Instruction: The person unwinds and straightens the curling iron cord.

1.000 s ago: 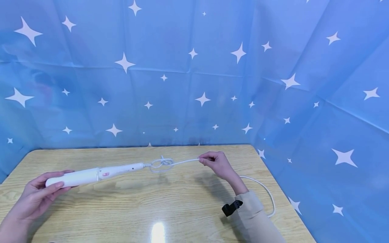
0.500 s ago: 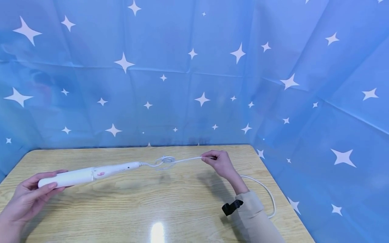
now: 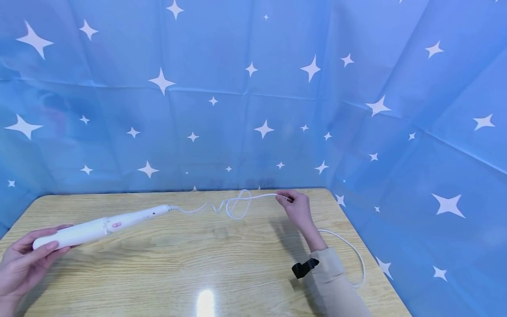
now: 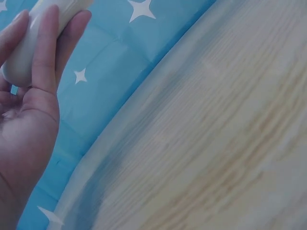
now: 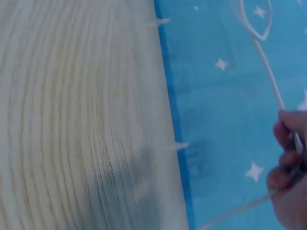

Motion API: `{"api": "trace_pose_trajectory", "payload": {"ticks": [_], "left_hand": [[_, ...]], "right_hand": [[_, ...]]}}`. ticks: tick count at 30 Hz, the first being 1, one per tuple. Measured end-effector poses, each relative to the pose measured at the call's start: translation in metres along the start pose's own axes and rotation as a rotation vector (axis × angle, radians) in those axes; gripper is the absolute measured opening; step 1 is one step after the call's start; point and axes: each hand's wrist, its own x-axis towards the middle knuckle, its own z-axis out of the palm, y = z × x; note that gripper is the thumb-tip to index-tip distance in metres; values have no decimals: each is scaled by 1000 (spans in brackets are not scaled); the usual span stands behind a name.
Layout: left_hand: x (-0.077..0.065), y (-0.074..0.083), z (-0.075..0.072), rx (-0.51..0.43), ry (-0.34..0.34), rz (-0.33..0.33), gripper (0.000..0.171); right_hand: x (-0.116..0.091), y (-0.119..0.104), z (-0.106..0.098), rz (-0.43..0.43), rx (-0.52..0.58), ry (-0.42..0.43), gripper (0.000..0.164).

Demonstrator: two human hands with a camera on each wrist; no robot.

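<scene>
- Two bare hands hold a corded appliance across a light wood-grain table [image 3: 190,264] with rounded far corners
- A long, white, tapered wand [image 3: 85,233] hangs above the table's left half, slanting, its thick rounded end towards the table's left side and its slim end towards the table's far middle
- The left hand [image 3: 25,266], above the table's left end, grips that thick end, fingers and thumb clamped on it from opposite sides; the left wrist view also shows the fingers curled about it
- A small pink switch [image 3: 116,225] and a small dark dot [image 3: 154,213] mark the wand, both over the table's left half
- From the slim end runs a thin white cord [image 3: 264,195], looped above the table's far middle; part of it is blurred, and whether the loops form a knot cannot be told
- The right hand [image 3: 298,211], above the table's far right part, pinches the cord between thumb and forefinger, fingertips together
- More cord curves out beside the right forearm, over the table's right side, to a beige sleeve [image 3: 336,281]
- A black wrist-worn device [image 3: 304,268] sits at the cuff, above the table's right half
- Beyond the table hangs a blue fabric backdrop [image 3: 237,154] printed with white four-pointed stars
</scene>
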Motion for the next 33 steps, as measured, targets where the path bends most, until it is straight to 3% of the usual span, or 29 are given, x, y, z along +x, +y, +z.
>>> {"api": "trace_pose_trajectory", "payload": {"ticks": [3, 8, 15, 24, 33], "left_hand": [[-4, 1, -1, -25, 36, 6, 51], [-3, 2, -1, 42, 51, 1, 51], [0, 3, -1, -6, 18, 2, 50], [3, 3, 2, 15, 17, 1, 50], [3, 2, 5, 40, 48, 6, 51]], "right_hand": [[-1, 5, -3, 4, 55, -51, 16], [-4, 5, -3, -40, 68, -189, 18], [-5, 7, -3, -44, 55, -244, 19], [-7, -3, -2, -79, 17, -315, 21], [-19, -14, 12, -104, 20, -498, 24]]}}
